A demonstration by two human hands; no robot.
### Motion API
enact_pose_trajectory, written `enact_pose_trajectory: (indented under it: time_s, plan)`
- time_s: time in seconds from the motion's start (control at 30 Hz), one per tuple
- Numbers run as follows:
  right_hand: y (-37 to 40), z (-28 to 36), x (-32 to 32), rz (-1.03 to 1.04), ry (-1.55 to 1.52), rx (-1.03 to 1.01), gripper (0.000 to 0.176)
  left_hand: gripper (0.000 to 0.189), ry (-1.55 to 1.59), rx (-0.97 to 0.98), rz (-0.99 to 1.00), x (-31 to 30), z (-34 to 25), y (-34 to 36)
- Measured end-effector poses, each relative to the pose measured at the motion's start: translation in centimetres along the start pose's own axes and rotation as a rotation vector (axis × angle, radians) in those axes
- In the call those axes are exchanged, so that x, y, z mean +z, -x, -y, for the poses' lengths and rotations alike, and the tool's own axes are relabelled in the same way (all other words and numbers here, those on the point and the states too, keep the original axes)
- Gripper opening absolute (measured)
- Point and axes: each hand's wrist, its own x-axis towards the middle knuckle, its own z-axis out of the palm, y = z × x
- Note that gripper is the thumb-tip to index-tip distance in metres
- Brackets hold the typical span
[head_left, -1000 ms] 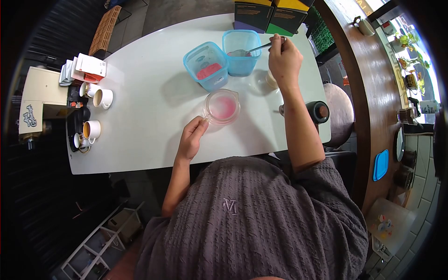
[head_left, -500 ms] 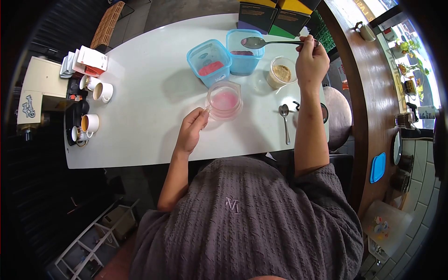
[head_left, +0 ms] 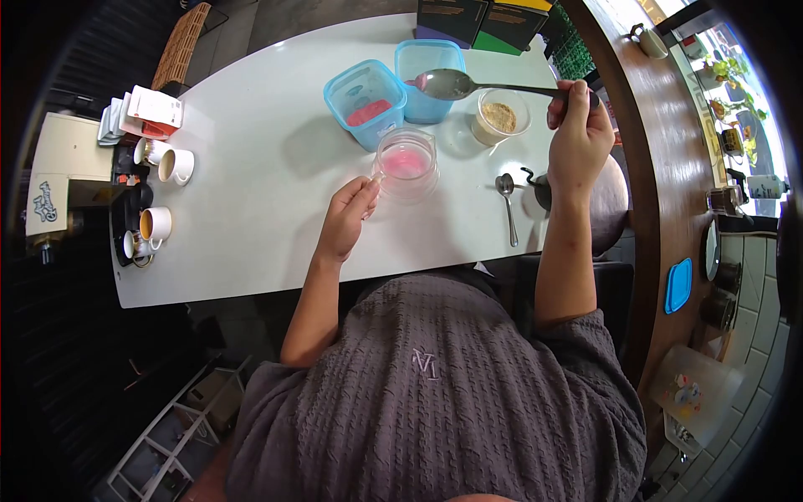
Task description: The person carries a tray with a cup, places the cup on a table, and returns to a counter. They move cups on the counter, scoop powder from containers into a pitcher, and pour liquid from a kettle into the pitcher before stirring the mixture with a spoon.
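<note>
My left hand (head_left: 350,216) is closed on the handle of a clear jug (head_left: 407,178), which has something pink in its bottom. In my right hand (head_left: 581,138) is the dark handle of a large spoon (head_left: 502,86). The spoon's bowl, with a trace of pink at its tip, appears over the right blue tub (head_left: 431,57), partly covering it. Beside that tub, the left blue tub (head_left: 339,105) contains pinkish-red powder. A clear cup (head_left: 478,132) of tan crumbs stands below the spoon's handle. A smaller metal spoon (head_left: 508,209) lies on the white table (head_left: 242,226).
Several mugs (head_left: 176,166) stand along the left end, near white cards (head_left: 157,109). Dark boxes (head_left: 450,21) stand at the far edge. A dark object with a curved black handle (head_left: 542,194) is behind my right forearm. A blue lid (head_left: 678,285) rests on the wooden counter (head_left: 644,201).
My right hand has lifted the large spoon and shifted right; the spoon looks bigger and closer. My left hand still holds the jug. The whole view has shifted slightly.
</note>
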Motion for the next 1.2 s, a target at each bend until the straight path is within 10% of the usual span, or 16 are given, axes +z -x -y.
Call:
enact_pose_trajectory:
  time_s: [1.2]
  plan:
    - [7.3, -1.0, -3.6, 0.030, -0.283, -0.168, 0.027, 0.028, 0.030, 0.063, 0.108, 0.2, 1.6, -2.3]
